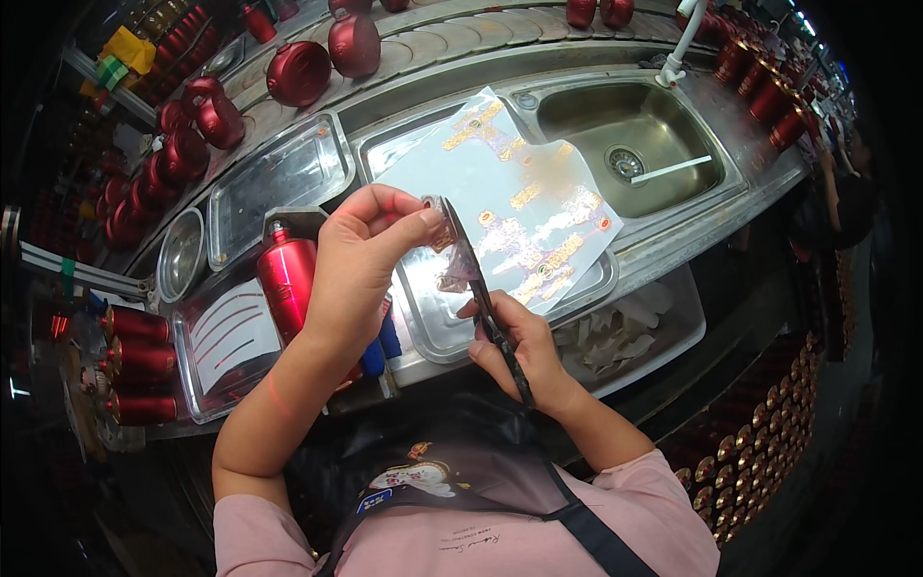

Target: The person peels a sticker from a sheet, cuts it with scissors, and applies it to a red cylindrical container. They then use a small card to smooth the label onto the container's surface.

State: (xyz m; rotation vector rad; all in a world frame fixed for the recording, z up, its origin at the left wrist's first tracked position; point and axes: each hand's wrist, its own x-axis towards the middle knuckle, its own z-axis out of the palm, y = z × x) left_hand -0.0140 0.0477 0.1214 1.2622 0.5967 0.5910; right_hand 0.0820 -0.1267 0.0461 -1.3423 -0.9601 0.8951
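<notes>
My left hand (pixel 364 249) pinches a small piece of printed decal film (pixel 456 270) between thumb and fingertips. A pair of dark scissors (pixel 497 332) is gripped in my right hand (pixel 530 346), its blades pointing away from me and right against the film. Whether the blades are parted is hard to tell. Beyond my hands, a pale sheet of gold-printed decals (pixel 440 173) lies across a metal tray (pixel 425 324). A shiny red bottle (pixel 288 270) rests on its side in a holder, partly hidden behind my left forearm.
A steel sink (pixel 627 144) with a white tap (pixel 674 65) is at the right. Left are another tray (pixel 281 187), a bowl (pixel 182 252) and a tray with strips (pixel 234 332). Red bottles (pixel 299 72) line a conveyor (pixel 461 32). A scrap bin (pixel 678 324) sits below the counter.
</notes>
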